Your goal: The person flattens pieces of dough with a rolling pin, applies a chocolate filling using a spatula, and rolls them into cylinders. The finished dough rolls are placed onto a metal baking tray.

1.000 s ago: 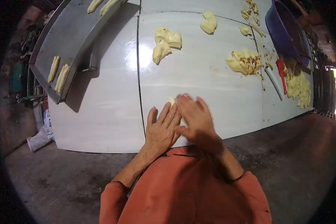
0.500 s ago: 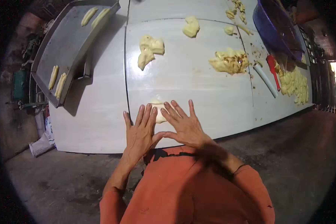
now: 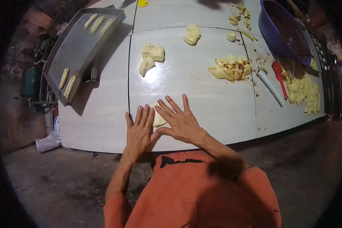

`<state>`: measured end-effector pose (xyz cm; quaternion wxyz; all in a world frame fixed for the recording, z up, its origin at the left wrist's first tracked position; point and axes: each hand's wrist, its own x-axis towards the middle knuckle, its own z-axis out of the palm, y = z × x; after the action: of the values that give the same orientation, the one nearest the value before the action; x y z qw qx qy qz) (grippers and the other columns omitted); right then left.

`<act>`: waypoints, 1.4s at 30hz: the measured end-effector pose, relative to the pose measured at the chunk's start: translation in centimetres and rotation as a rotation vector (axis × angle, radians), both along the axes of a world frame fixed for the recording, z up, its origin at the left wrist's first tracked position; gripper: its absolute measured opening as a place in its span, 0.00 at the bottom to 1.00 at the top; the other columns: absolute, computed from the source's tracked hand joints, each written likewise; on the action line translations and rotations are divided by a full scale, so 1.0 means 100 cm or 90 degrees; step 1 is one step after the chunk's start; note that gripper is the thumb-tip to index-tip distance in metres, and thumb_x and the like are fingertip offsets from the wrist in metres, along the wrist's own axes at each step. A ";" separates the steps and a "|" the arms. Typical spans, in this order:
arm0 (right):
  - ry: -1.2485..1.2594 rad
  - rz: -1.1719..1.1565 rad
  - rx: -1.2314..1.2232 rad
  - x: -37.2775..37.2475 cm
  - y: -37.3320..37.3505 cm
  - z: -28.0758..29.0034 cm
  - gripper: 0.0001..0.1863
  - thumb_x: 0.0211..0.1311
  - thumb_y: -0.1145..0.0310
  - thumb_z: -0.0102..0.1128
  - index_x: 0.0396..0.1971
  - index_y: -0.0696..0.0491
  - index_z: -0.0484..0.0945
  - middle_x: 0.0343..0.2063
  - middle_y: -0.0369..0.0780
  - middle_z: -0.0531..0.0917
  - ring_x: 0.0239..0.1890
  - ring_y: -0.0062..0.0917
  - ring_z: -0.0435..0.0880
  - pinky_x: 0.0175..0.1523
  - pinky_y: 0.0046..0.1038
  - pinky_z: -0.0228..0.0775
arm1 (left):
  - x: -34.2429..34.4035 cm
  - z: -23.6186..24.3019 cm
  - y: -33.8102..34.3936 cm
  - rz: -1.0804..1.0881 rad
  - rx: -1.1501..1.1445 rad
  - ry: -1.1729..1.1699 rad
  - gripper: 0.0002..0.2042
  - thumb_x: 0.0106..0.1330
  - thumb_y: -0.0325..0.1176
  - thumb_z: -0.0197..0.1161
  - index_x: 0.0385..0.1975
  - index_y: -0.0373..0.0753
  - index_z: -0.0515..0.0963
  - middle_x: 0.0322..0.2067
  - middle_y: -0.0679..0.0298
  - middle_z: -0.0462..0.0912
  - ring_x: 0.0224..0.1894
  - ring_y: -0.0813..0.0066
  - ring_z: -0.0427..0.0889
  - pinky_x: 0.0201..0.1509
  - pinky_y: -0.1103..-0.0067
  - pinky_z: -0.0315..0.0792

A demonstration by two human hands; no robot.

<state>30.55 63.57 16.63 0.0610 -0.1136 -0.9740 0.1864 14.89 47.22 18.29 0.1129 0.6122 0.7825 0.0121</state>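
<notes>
Person's wearing an orange-red top (image 3: 165, 193), w/ a blk strip (image 3: 184, 160) of uneven width showing nr the front edge & shadow darkening much of the R side. L sleeve (image 3: 116, 210) & R sleeve (image 3: 264, 190) are matching in colour, both ending abt elbow ht. L hand (image 3: 138, 131) & R hand (image 3: 182, 123) are going bare, w/ slim fingers (image 3: 186, 104) showing.

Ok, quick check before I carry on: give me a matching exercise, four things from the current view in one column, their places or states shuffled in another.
1. flattened pale dough piece
2. deep purple basin
3. long grey metal tray
4. slim red tool

A. bears five pale dough sticks
B. just right of a white rod
C. between left hand and right hand
D. nearest the upper right corner

Pairs: 1-C, 2-D, 3-A, 4-B
</notes>
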 end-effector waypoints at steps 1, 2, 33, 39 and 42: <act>0.020 -0.001 0.005 0.005 -0.003 -0.001 0.48 0.70 0.27 0.37 0.76 0.50 0.61 0.78 0.40 0.61 0.81 0.32 0.52 0.79 0.67 0.30 | 0.004 -0.002 -0.009 0.003 0.025 0.009 0.44 0.70 0.59 0.59 0.79 0.39 0.54 0.78 0.51 0.56 0.81 0.52 0.53 0.77 0.35 0.37; 0.040 -0.002 0.010 0.010 -0.006 -0.003 0.48 0.70 0.27 0.38 0.76 0.50 0.61 0.78 0.39 0.60 0.81 0.32 0.51 0.79 0.68 0.30 | 0.008 -0.003 -0.017 0.005 0.049 0.017 0.43 0.71 0.60 0.58 0.79 0.39 0.55 0.78 0.50 0.57 0.80 0.50 0.53 0.77 0.35 0.37; 0.079 -0.112 -0.045 0.075 0.074 0.058 0.23 0.65 0.65 0.67 0.59 0.54 0.78 0.51 0.44 0.83 0.54 0.40 0.80 0.63 0.44 0.66 | 0.029 0.014 -0.028 0.205 0.419 -0.057 0.36 0.72 0.39 0.65 0.77 0.38 0.58 0.76 0.39 0.55 0.78 0.38 0.56 0.76 0.42 0.51; -0.032 -0.007 -0.046 -0.016 0.036 0.026 0.31 0.67 0.57 0.65 0.68 0.51 0.72 0.65 0.43 0.75 0.65 0.37 0.73 0.69 0.50 0.59 | 0.014 -0.006 0.011 0.283 0.147 -0.060 0.34 0.74 0.46 0.59 0.75 0.34 0.62 0.76 0.47 0.60 0.80 0.46 0.53 0.75 0.34 0.37; -0.115 -0.139 0.025 -0.039 0.043 0.020 0.33 0.75 0.48 0.52 0.73 0.51 0.67 0.77 0.47 0.62 0.80 0.46 0.52 0.76 0.68 0.35 | -0.012 -0.006 0.040 0.307 0.147 -0.015 0.33 0.75 0.46 0.58 0.75 0.36 0.63 0.77 0.47 0.58 0.80 0.47 0.52 0.74 0.32 0.35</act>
<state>26.70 67.86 18.62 -0.0047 -0.2338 -0.9608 0.1488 13.72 51.23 17.64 0.0453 0.4170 0.8977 0.1351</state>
